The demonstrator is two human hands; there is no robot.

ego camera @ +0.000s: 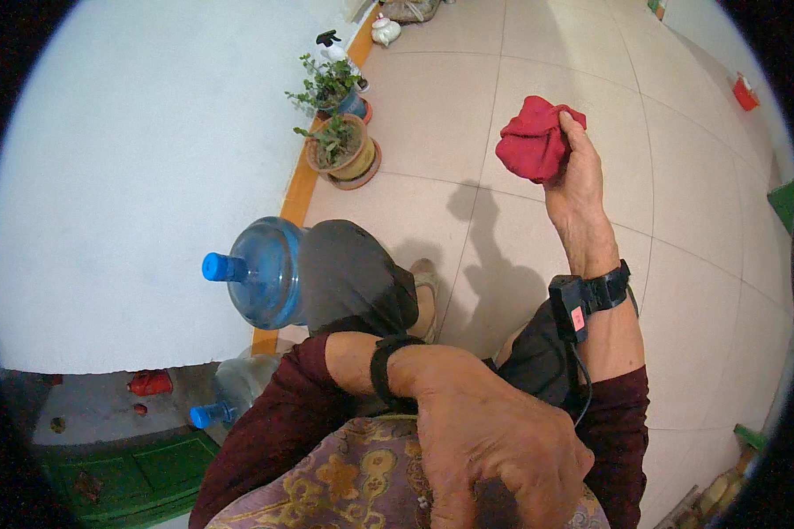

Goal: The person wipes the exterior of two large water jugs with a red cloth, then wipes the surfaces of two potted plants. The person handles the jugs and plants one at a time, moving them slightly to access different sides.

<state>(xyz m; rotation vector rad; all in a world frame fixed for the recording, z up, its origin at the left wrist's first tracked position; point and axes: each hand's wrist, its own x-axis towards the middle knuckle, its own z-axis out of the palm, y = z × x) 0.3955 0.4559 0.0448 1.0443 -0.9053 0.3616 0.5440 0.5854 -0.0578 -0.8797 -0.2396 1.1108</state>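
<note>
A folded red cloth (534, 140) is held out over the floor in my right hand (577, 175), with the thumb pressed on its near edge. A black strap with a small box (569, 301) and a cable is on my right wrist. My left hand (496, 430) is bent downward close to the camera, above the patterned fabric (357, 469) across my lap. Its fingertips run toward the bottom edge, so whether they pinch anything is hidden. A black band (385, 370) circles the left wrist.
Beside my knee, a large blue water bottle (264, 274) stands against the white wall (139, 185). A second bottle (238, 390) is behind it. Potted plants (347, 155), a spray bottle (334, 49) and a white teapot-like vessel (385, 30) line the wall over the tiled floor (430, 112).
</note>
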